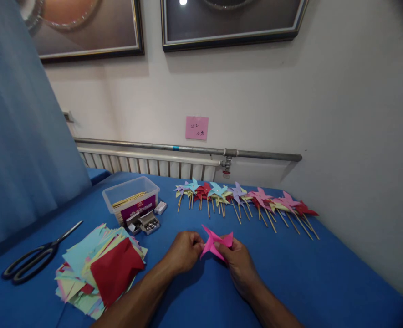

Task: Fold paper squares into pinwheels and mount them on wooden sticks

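Observation:
A bright pink paper pinwheel (212, 240) is held up just above the blue cloth, its folded blades spread. My right hand (241, 263) grips it from the right, with the thumb pressed on the paper. At its left edge is my left hand (185, 250), closed with fingers and thumb pinched together; what lies between them is too small and hidden to name. To the left, a loose pile of coloured paper pieces (117, 269) has a red sheet on top. Beyond my hands lies a row of finished-looking pinwheels on sticks (237, 192).
A clear plastic tub (110, 196) holds wooden sticks. In front of it are two open small boxes of metal pins (150, 224), with a small white box (160, 208) alongside. Black-handled scissors (33, 259) lie far left. A radiator (146, 164) and wall bound the table's back.

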Motion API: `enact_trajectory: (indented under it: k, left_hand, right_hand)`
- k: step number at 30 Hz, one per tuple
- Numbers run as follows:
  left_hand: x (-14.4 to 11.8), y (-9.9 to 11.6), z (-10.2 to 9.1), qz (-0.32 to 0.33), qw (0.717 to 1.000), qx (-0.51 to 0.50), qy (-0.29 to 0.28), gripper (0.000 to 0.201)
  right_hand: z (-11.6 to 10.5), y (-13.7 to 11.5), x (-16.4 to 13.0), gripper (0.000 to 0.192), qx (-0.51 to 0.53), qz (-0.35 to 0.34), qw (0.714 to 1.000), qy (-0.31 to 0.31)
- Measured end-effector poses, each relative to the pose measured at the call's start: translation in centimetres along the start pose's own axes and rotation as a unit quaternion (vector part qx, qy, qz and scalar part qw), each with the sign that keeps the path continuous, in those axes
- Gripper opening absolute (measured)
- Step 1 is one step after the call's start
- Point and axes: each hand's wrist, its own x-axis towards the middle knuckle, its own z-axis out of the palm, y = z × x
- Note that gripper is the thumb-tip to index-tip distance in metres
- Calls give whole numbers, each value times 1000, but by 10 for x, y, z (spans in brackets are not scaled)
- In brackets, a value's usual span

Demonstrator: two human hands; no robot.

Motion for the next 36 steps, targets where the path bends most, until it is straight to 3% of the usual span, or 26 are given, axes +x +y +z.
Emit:
enact_trajectory:
  k: [18, 36]
  left_hand:
    - [-7, 10, 0, 35, 995, 88, 34, 20]
    - [-6, 4, 4, 58, 989, 124, 48, 20]
  right_hand:
    - [5, -12, -3, 43, -30, -3, 1000, 5]
    - [8, -16, -5, 34, -11, -3, 1000, 18]
